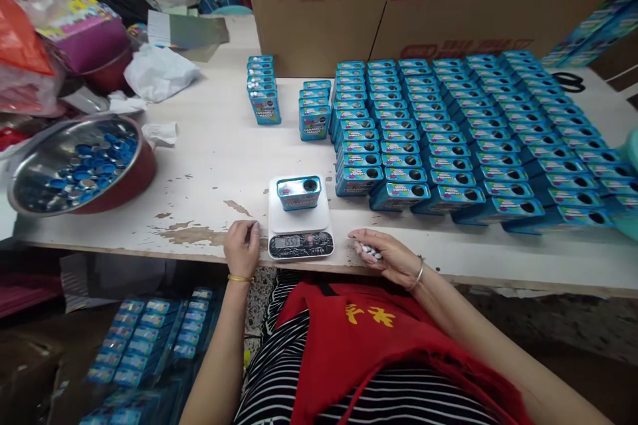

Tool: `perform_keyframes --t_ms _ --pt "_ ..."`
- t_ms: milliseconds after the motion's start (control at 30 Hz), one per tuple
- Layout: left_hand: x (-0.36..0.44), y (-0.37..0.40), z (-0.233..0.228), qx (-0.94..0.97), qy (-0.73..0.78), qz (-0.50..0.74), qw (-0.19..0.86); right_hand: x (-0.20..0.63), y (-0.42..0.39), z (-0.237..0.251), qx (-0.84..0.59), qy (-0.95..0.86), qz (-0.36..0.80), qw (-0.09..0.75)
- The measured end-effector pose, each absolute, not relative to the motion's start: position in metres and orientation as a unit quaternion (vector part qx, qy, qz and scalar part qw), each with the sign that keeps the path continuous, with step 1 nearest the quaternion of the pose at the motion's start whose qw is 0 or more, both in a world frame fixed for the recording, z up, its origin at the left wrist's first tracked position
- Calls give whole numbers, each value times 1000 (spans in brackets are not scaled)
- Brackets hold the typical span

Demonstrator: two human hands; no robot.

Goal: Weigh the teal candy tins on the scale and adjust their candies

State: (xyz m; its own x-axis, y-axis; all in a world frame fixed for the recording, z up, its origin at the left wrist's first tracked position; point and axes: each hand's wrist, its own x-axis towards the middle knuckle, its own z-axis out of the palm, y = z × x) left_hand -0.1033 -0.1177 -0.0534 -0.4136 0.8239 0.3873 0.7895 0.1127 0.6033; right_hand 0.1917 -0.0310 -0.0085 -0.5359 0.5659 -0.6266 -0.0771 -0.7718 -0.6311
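**One tin on the scale, both hands waiting at the edge**

At far left a steel bowl (74,163) sits on the worktop (209,153), holding a heap of blue caps within reach of the left arm. Below the worktop edge, more blue packs (149,339) lie in a lower tray or box.

The left hand (242,247) rests on the worktop edge just beside the scale (300,226), its grip curled loosely together on nothing, thumb touching the scale's near corner, probably to steady it.

A single blue tin (299,192) lies on the scale's white platform, its round opening facing up and uncapped; the display in front shows digits, too small to read surely. Both hands are off the tin, which lets the reading settle.

The right hand (386,255) lies palm-up just right of the scale, fingers half closed around a few small white pieces (371,251), kept ready near the tin's opening.

Further right, rows of open tins (473,146) cover the worktop, tightly ranked with holes up. Behind them stands a cardboard box (423,0).
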Motion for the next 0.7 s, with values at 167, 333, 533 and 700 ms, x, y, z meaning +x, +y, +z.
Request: perform_keyframes --t_ms 167,333,533,700 --pt "-102 -119 -53 535 745 396 27 191 -35 -17 -440 -264 834 203" --pt "-100 -113 -30 536 730 421 50 184 -37 -12 -415 -254 848 209" --pt "-92 -62 3 634 633 409 173 152 -29 11 -348 -234 878 232" --pt "-79 -37 25 721 568 363 162 127 -19 25 -375 -175 872 263"
